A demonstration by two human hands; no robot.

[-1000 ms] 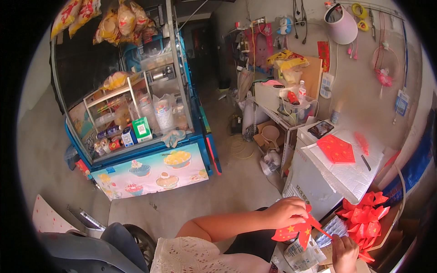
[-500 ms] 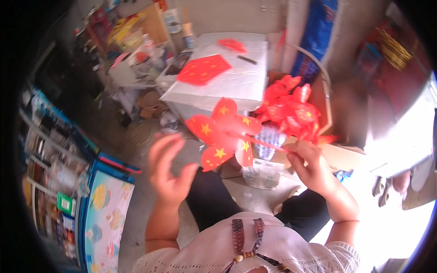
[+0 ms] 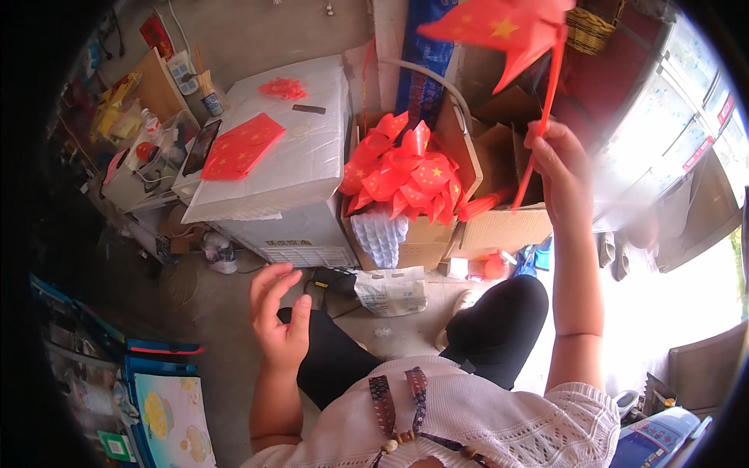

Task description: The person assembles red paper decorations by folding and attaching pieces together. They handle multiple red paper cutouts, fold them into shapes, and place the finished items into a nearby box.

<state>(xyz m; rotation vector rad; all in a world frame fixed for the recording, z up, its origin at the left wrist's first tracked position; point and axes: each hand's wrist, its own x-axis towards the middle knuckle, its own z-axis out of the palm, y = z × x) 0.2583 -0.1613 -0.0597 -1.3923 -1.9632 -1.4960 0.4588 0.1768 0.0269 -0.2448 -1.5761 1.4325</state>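
My right hand (image 3: 563, 160) is raised at the upper right, its thumb and fingers pinching the red stick of a pinwheel (image 3: 503, 35). The pinwheel's red vanes carry yellow stars, and its top runs past the upper edge of the view. Empty and with fingers apart, my left hand (image 3: 281, 327) hovers over my left thigh. A heap of similar red pinwheels (image 3: 409, 175) fills a cardboard box in front of me. Beside that heap, a bundle of red sticks (image 3: 482, 204) pokes out over another open carton (image 3: 503, 222).
A white-topped chest (image 3: 320, 148) holds red star-printed sheets (image 3: 243, 148), small red pieces (image 3: 282, 88), a dark strip (image 3: 309, 109) and a phone (image 3: 202, 147). A paper bag (image 3: 392, 292) lies on the floor between my knees. A wicker basket (image 3: 591, 30) hangs at the upper right.
My right hand has lifted the pinwheel from in front of my chest up and to the right. My left hand stays open, slightly lower. The view has shifted toward the right.
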